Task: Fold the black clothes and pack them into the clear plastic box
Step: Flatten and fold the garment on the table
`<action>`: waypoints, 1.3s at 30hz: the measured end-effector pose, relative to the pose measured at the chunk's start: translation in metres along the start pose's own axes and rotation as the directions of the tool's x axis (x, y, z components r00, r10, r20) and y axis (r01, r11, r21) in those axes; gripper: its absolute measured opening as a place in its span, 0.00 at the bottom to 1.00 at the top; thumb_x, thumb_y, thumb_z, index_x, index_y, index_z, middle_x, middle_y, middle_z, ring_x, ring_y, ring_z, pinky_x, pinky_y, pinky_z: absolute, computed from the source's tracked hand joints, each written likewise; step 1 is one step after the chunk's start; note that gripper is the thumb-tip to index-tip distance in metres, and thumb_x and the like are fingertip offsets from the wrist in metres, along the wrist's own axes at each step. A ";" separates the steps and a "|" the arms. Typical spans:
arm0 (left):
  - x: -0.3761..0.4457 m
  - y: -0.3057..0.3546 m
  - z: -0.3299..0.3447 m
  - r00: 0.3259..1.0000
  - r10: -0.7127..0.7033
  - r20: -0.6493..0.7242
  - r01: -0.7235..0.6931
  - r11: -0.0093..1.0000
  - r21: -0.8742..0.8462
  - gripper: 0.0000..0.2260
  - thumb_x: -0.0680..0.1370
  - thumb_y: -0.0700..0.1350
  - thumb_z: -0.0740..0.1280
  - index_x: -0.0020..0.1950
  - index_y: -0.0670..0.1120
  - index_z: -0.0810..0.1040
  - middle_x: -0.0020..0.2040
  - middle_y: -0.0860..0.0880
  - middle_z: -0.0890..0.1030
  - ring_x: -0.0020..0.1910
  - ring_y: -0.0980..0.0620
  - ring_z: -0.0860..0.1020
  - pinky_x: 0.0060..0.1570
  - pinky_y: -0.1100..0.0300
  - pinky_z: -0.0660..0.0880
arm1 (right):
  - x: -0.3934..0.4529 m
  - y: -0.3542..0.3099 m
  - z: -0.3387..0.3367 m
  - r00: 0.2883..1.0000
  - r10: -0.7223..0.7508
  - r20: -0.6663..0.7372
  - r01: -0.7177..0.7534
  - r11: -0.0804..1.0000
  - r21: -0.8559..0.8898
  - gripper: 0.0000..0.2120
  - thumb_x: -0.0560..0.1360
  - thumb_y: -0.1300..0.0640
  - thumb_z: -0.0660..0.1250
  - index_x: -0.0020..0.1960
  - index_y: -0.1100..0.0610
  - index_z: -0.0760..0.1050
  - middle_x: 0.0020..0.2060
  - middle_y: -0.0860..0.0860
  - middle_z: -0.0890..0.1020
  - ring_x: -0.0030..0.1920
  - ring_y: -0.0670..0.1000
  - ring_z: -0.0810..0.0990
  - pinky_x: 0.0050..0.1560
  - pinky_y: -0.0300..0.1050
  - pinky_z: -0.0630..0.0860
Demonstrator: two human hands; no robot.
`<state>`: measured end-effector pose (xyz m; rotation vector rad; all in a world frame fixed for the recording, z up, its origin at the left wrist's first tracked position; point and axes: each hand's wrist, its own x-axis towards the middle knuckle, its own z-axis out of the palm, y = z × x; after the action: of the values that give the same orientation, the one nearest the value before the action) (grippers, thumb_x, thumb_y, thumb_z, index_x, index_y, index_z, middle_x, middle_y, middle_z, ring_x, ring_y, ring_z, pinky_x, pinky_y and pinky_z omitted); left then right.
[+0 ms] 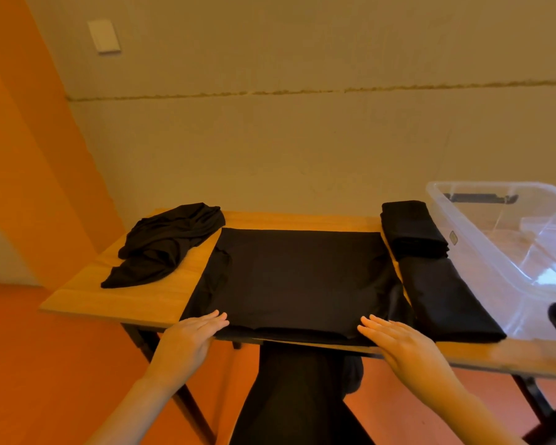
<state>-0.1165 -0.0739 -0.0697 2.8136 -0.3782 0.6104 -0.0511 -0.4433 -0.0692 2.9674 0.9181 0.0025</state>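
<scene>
Both hands, left [191, 332] and right [398, 340], lie flat with fingers straight on the near edge of a black garment [299, 281] spread mid-surface. The clear plastic box [482, 252] stands right. The garment's overhanging near edge could slide off if released.

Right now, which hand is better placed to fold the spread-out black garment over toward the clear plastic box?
Probably the left hand. It rests flat on the left near corner of the spread-out black garment, the side farthest from the clear plastic box.
</scene>
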 end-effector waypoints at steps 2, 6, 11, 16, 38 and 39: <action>0.001 -0.001 -0.008 0.996 -0.053 0.066 0.056 0.997 -0.057 0.20 0.67 0.28 0.72 0.54 0.46 0.82 0.51 0.52 0.84 0.51 0.58 0.81 0.50 0.70 0.73 | -0.003 0.009 -0.001 0.991 0.031 -0.131 -0.025 0.999 0.041 0.38 0.34 0.56 0.84 0.45 0.46 0.83 0.44 0.41 0.84 0.42 0.38 0.83 0.42 0.32 0.76; 0.011 0.005 -0.030 0.955 -0.219 0.199 0.248 0.959 -0.136 0.14 0.79 0.36 0.61 0.60 0.49 0.78 0.53 0.57 0.78 0.49 0.67 0.75 0.47 0.81 0.68 | -0.008 0.004 -0.032 0.985 0.065 -0.161 -0.043 0.989 0.140 0.34 0.61 0.62 0.78 0.64 0.44 0.72 0.58 0.43 0.79 0.56 0.44 0.80 0.55 0.37 0.75; 0.037 -0.002 -0.050 0.895 -0.353 0.272 0.431 0.840 -0.329 0.13 0.79 0.38 0.62 0.44 0.57 0.77 0.45 0.58 0.79 0.43 0.61 0.76 0.39 0.73 0.68 | 0.002 0.027 -0.056 0.969 0.208 -0.130 -0.150 0.922 0.356 0.15 0.78 0.60 0.60 0.63 0.53 0.74 0.59 0.48 0.78 0.54 0.47 0.78 0.57 0.35 0.70; 0.048 -0.021 -0.066 0.861 -0.393 0.322 0.502 0.758 -0.417 0.10 0.77 0.38 0.65 0.44 0.53 0.80 0.46 0.54 0.81 0.48 0.59 0.78 0.45 0.69 0.70 | 0.004 0.049 -0.076 0.934 0.302 -0.192 -0.115 0.761 0.639 0.08 0.75 0.61 0.66 0.45 0.48 0.76 0.39 0.41 0.79 0.42 0.40 0.78 0.40 0.29 0.72; 0.104 -0.067 -0.063 0.775 -0.566 0.281 0.605 0.535 -0.590 0.04 0.75 0.37 0.67 0.46 0.44 0.82 0.45 0.46 0.82 0.49 0.49 0.80 0.46 0.58 0.74 | 0.083 0.085 -0.080 0.880 0.475 0.027 -0.203 0.324 0.924 0.08 0.75 0.56 0.63 0.39 0.51 0.79 0.29 0.50 0.82 0.30 0.43 0.81 0.31 0.34 0.78; 0.112 -0.071 -0.061 0.768 -0.576 0.279 0.608 0.518 -0.602 0.05 0.75 0.37 0.67 0.47 0.44 0.81 0.46 0.46 0.82 0.49 0.49 0.79 0.45 0.59 0.74 | 0.091 0.089 -0.081 0.880 0.471 0.052 -0.220 0.309 0.925 0.08 0.76 0.57 0.62 0.42 0.53 0.79 0.32 0.52 0.82 0.33 0.46 0.82 0.34 0.38 0.80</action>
<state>-0.0196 -0.0127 0.0203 2.0319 0.3315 0.1796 0.0730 -0.4622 0.0139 4.2777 0.1683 -0.2423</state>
